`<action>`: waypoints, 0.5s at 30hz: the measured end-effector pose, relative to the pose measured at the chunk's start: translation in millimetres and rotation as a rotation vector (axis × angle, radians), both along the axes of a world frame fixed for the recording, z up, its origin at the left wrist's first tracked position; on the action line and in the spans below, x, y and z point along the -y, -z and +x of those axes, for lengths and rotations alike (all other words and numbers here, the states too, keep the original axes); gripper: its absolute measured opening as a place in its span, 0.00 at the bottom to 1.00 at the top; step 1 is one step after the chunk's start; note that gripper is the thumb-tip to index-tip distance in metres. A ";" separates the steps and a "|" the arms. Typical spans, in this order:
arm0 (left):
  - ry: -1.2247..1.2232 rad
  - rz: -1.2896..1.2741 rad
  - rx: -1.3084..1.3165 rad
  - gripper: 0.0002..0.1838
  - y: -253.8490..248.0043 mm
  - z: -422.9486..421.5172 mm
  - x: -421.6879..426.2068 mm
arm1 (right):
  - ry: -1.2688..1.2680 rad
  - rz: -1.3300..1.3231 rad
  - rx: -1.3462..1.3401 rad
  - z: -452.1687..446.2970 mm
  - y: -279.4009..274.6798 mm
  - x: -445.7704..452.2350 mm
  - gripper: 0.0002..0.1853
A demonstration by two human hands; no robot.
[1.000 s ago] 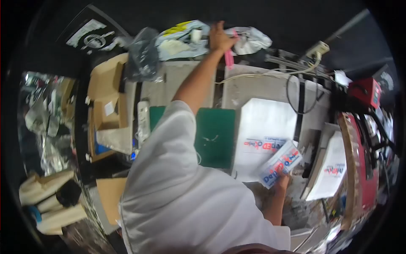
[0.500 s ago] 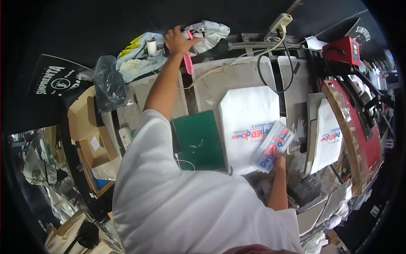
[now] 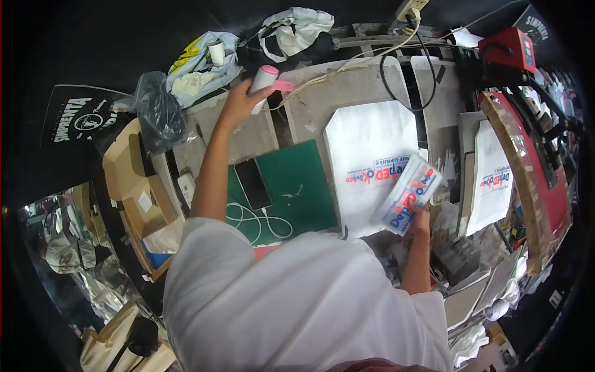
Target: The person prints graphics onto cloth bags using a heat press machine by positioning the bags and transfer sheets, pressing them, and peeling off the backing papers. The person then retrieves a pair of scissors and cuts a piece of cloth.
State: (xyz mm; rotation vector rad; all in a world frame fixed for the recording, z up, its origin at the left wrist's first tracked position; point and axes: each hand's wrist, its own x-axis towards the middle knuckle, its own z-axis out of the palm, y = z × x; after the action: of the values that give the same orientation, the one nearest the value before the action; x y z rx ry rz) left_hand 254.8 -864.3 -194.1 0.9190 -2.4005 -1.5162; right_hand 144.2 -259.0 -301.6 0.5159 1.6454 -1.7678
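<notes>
My left hand (image 3: 238,102), raised over the far left of the worktable, is closed around a white cylinder with a pink end (image 3: 265,77). A pink strip (image 3: 284,85) sticks out from its side. My right hand (image 3: 420,220) grips the lower edge of a clear film sheet printed with red and blue lettering (image 3: 406,195). This sheet overlaps the lower right of a large white sheet (image 3: 372,146) with similar print, clipped at its far corners. Left of that lies a green mat (image 3: 304,192) carrying a black phone (image 3: 253,184) and a white cable (image 3: 288,226).
A red press machine (image 3: 527,167) stands at right, beside another printed white sheet (image 3: 489,186) and a red control box (image 3: 511,53). An open cardboard box (image 3: 145,204) and plastic bags (image 3: 161,115) sit at left. Cables run from a power strip (image 3: 412,12) across the back.
My left hand has drawn back from the crumpled white bag, bringing the white-and-pink cylinder closer. The phone is now uncovered. My right hand still holds the film sheet in nearly the same place.
</notes>
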 end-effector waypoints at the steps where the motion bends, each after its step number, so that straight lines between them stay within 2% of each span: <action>1: 0.007 0.003 -0.001 0.28 -7.9 4.8 -4.0 | -0.024 -0.018 -0.008 -0.9 -2.8 -0.7 0.17; 3: -0.037 0.052 -0.228 0.26 -44.6 13.7 -15.3 | -0.042 -0.008 -0.006 -1.0 -7.5 -4.4 0.17; 4: 0.036 0.022 -0.102 0.26 -58.0 22.2 -11.5 | -0.069 -0.007 -0.006 -1.2 -9.7 -5.1 0.17; 5: 0.033 0.023 -0.100 0.26 -66.2 25.1 -17.3 | -0.072 -0.005 -0.004 0.0 -12.7 -4.7 0.17; 7: 0.146 -0.248 -0.011 0.27 -77.8 27.0 -28.9 | -0.039 0.019 -0.048 1.4 -17.3 1.8 0.18; 11: 0.185 -0.172 0.085 0.27 -21.2 35.3 -48.8 | -0.019 0.036 -0.029 3.5 -26.7 9.0 0.19; 15: 0.259 -0.175 0.122 0.30 37.5 44.7 -55.7 | -0.053 0.000 -0.039 -0.5 -32.2 10.0 0.17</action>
State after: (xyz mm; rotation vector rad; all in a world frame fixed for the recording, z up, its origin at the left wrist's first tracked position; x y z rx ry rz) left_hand 299.5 -808.6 -231.6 0.7058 -2.7784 -1.3307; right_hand 143.6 -269.0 -269.4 0.4361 1.6704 -1.7490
